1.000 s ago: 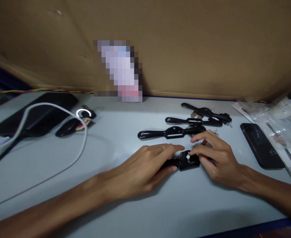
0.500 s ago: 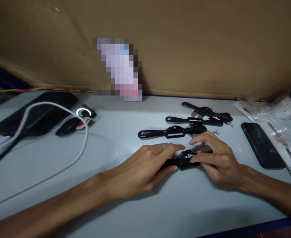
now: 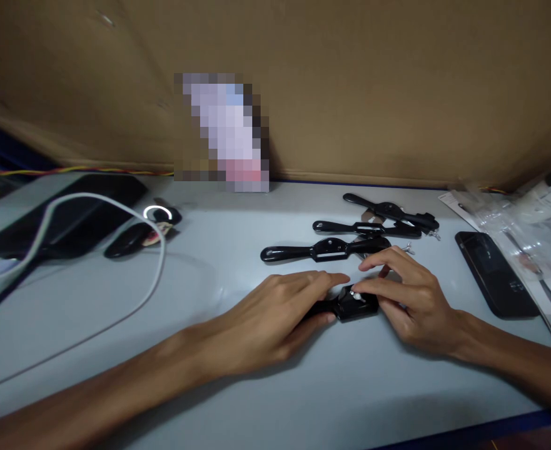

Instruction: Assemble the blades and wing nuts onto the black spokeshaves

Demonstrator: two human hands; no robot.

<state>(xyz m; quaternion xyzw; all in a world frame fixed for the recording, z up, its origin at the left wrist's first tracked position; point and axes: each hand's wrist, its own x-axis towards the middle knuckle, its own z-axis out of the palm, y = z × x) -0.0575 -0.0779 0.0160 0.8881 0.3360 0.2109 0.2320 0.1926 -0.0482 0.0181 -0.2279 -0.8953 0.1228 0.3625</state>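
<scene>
A glossy black tool with a flat middle part lies on the grey table. My left hand is closed around its left handle, thumb at the near side. On the middle part sits a small silver wing screw, and a finger of my right hand touches it; the other fingers of that hand are apart. The tool's right end is hidden by my right hand. Behind my hands lie three similar black tools, a near one, a middle one and a far one.
A black phone lies at the right, beside clear plastic packaging. At the left are a black flat device, a white cable and a black object with a lit ring. Cardboard stands behind.
A finger of my right hand has shifted left across the screw, which has turned. My left hand and the black tool have hardly moved.
</scene>
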